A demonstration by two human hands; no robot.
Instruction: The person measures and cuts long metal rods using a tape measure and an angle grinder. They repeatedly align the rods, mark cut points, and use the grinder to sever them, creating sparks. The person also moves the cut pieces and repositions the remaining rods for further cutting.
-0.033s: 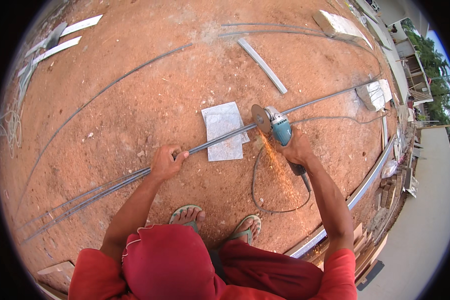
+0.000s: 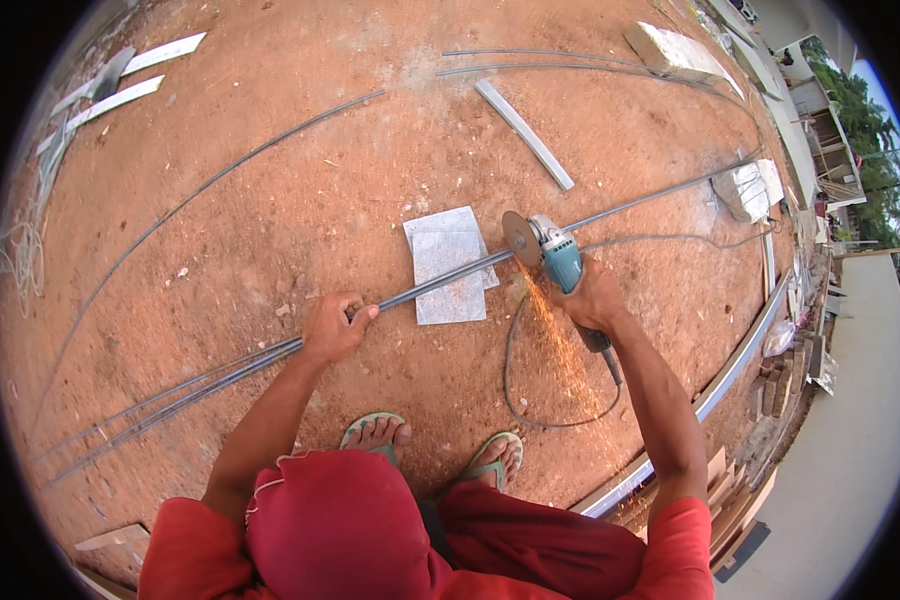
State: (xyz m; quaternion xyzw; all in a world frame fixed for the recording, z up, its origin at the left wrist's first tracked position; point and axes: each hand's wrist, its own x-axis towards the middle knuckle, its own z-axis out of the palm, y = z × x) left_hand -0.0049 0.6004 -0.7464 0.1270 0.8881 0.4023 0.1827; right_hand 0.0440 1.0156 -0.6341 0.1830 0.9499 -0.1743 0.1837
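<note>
My right hand (image 2: 592, 295) is wrapped round the body of a teal angle grinder (image 2: 562, 262). Its brown cutting disc (image 2: 520, 240) meets a bundle of thin metal rods (image 2: 440, 281), and orange sparks (image 2: 555, 335) spray down toward my feet. Closed round the same rods, left of the cut, is my left hand (image 2: 336, 325), thumb on top. The rods run from the lower left up to the right. Beneath them, between my hands, lie grey-white flat sheets (image 2: 450, 228). The grinder's cord (image 2: 510, 385) loops on the ground below it.
A pale block (image 2: 745, 192) stands by the rods' right end, and another block (image 2: 675, 52) lies farther back. A short metal bar (image 2: 525, 135) and a long bent rod (image 2: 185, 200) lie on the reddish dirt. My sandalled feet (image 2: 490, 465) are close below the sparks.
</note>
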